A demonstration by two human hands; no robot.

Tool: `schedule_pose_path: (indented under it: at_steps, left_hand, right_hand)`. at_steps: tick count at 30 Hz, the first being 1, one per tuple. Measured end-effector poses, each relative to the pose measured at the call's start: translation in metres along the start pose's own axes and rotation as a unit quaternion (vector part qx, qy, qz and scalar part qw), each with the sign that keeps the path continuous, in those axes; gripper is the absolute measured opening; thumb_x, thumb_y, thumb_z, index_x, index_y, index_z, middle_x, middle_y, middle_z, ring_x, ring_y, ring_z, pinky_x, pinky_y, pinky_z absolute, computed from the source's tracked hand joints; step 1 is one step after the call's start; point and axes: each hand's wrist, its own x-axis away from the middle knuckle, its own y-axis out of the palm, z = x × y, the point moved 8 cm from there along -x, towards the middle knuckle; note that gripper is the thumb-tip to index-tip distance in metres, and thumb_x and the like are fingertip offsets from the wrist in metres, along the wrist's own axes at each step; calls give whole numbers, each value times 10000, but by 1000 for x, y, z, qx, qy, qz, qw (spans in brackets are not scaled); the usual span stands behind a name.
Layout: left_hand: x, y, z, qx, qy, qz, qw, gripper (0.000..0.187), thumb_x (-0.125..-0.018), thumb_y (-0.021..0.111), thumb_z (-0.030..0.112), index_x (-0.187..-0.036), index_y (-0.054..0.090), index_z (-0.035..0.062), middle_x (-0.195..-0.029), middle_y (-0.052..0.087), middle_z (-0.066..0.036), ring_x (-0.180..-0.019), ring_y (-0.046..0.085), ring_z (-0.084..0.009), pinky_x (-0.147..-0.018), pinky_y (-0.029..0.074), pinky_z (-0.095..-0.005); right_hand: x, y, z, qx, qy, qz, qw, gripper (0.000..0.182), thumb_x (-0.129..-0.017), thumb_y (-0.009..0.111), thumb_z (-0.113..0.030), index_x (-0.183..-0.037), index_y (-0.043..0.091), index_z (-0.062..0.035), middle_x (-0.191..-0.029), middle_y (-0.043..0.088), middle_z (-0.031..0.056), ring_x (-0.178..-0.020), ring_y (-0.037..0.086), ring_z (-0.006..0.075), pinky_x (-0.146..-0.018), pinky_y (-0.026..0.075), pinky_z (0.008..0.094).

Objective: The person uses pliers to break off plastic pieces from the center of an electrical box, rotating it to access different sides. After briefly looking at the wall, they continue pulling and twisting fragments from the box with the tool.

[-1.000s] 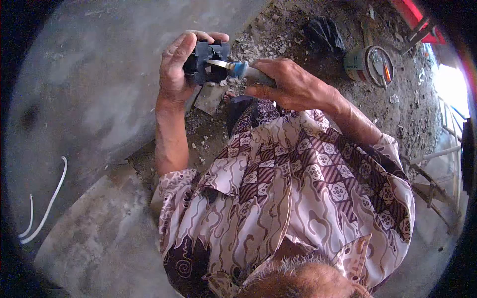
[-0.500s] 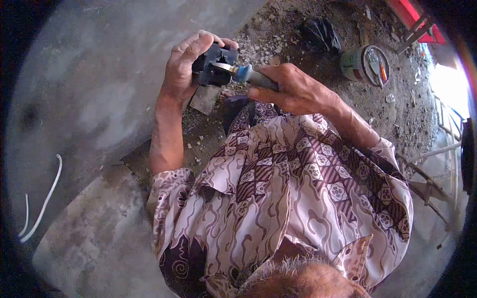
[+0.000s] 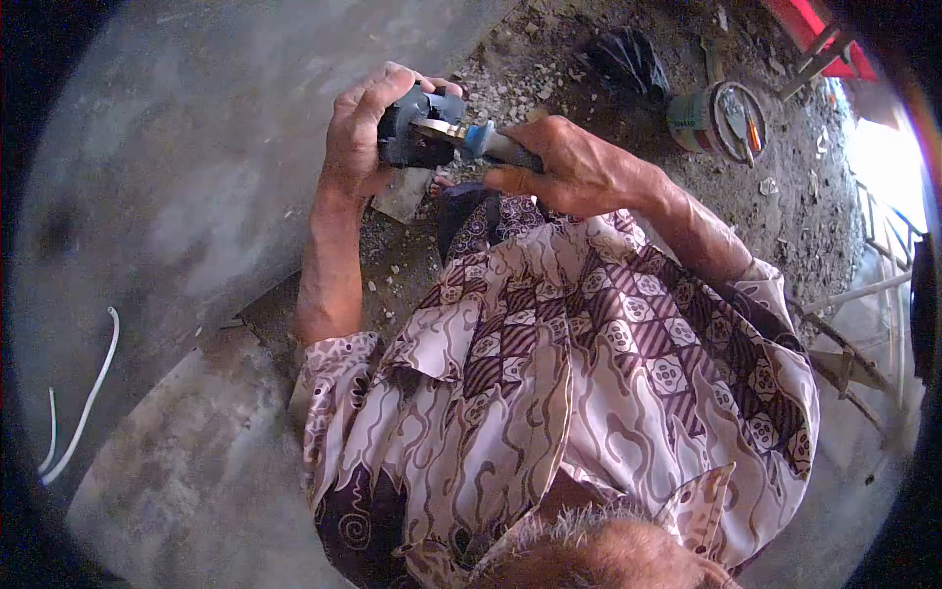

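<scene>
L hand (image 3: 358, 137) has its fingers wrapped tight round a dark blocky part (image 3: 417, 128), held up in front of the chest w/ rubble floor (image 3: 549, 69) below; which way the part's long side runs I can't tell. R hand (image 3: 574, 167) sits at approx 3 o'clock of the part, fingers clenched on a blue-collared tool (image 3: 481, 142). Tool's long axis runs 3-to-9 o'clock, metal tip touching the part's face, so R hand is the working one & L just steadies.
</scene>
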Motion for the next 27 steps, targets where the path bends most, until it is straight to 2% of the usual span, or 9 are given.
schedule_pose_path:
  at_steps: [1,3,5,7,11,13,19,21,27]
  left_hand:
    - [-1,-2,2,-23,14,3,1000,301,-928,608,304,-958,658,8,-1012,705,-195,-895,680,-201,-782,575,-333]
    - [-3,-4,6,-46,27,4,999,293,-925,622,297,-954,669,9,-979,716,-162,-879,674,-180,-760,563,-316]
    - [-2,-11,25,-389,93,84,913,267,-920,656,282,-939,694,18,-914,724,-79,-831,650,-121,-730,529,-278]
    - [-3,-9,27,-412,140,83,897,253,-921,671,276,-925,711,26,-880,719,-32,-809,639,-87,-737,514,-261]
    - [-2,-27,25,-236,167,92,953,303,-962,619,305,-964,676,8,-1002,721,-119,-860,670,-157,-786,540,-285]
    - [-2,-32,11,64,103,27,992,412,-1024,475,379,-1069,616,-5,-1188,640,-239,-1054,649,-334,-891,557,-437]
    - [-2,-34,13,96,141,-14,985,459,-1033,424,420,-1131,594,5,-1273,568,-287,-1149,600,-406,-946,539,-543]
    - [-1,-32,14,102,147,-12,984,456,-1030,430,421,-1127,595,8,-1280,564,-287,-1150,600,-410,-953,536,-544]
    - [0,-23,20,37,155,-15,987,403,-1009,485,380,-1103,591,3,-1280,563,-290,-1132,614,-398,-935,554,-525]
  right_hand:
    - [0,-1,2,-1,1,1,1000,482,-938,628,-420,-1018,643,56,-807,638,283,-800,656,414,-750,494,494]
    - [-1,-6,3,26,-17,27,999,440,-964,624,-398,-961,631,43,-650,558,134,-585,517,198,-577,435,405]
    - [-3,-5,11,16,-23,39,999,440,-959,630,-400,-952,629,40,-651,560,129,-587,517,198,-581,437,404]
    - [-4,-9,10,11,-32,45,998,440,-954,635,-402,-943,626,37,-651,562,125,-588,518,198,-585,440,404]
    - [2,-22,12,15,-6,84,996,441,-944,646,-417,-945,629,24,-645,545,100,-599,512,185,-583,425,389]
    - [4,-24,13,12,2,82,997,444,-942,648,-426,-949,633,18,-645,538,91,-603,508,177,-583,419,382]
    - [8,-16,6,-41,-7,94,995,510,-924,651,-508,-928,648,2,-654,527,32,-614,490,145,-577,391,355]
    - [9,-6,3,-109,84,-16,990,647,-890,638,-591,-1144,658,4,-910,632,243,-915,629,329,-809,465,436]
    - [1,-5,5,-45,113,-14,993,677,-893,605,-622,-1181,648,-11,-1020,620,265,-1000,608,369,-869,456,445]
